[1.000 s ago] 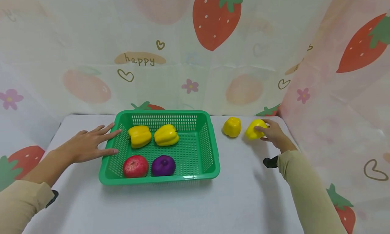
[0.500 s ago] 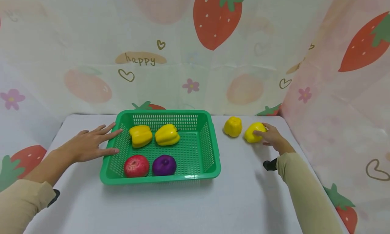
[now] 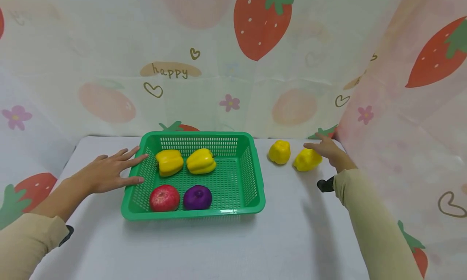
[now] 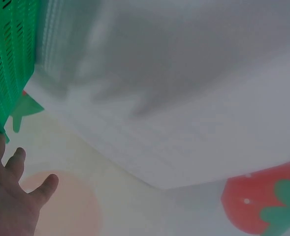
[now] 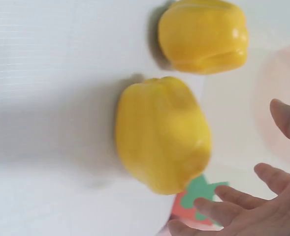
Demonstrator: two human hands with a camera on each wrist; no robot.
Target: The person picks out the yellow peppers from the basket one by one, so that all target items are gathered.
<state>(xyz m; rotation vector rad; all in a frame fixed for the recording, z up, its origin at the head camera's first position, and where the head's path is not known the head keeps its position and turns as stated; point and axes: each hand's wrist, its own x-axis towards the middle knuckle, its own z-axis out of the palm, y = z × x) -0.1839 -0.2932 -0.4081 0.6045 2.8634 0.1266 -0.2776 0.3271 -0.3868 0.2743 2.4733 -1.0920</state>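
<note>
left hand (image 3: 106, 175) — spread, at green basket (image 3: 193, 214) rim | right hand (image 3: 329, 149) — spread, near yellow pepper (image 3: 307, 161)

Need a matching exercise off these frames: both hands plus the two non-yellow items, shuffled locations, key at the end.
1. Left hand
2. Right hand
3. Red fruit
4. Purple vegetable

A. Inside the green basket, near side, around the middle
B. Near the rightmost yellow pepper, not gripping it
C. Inside the basket, near left corner
D. At the basket's left rim

Pairs: 1-D, 2-B, 3-C, 4-A
</note>
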